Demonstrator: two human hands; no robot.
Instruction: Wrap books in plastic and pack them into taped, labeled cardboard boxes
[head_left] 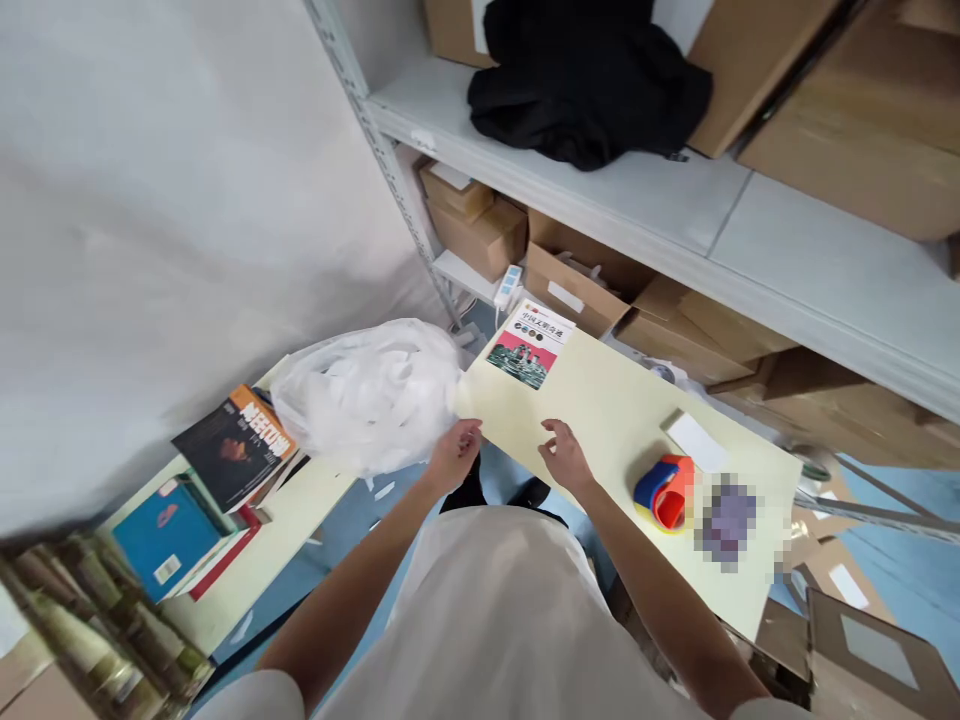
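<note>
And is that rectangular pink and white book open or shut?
Shut: the rectangular pink and white paper book lies flat on the pale yellow table, printed cover facing up.

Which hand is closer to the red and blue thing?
Right. The right hand is left of the red and blue thing; the left hand is much farther left.

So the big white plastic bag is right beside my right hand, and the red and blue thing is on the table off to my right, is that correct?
Not quite: the head view shows the white plastic bag beside your left hand, not your right hand. The red and blue thing is indeed on the table to your right.
</note>
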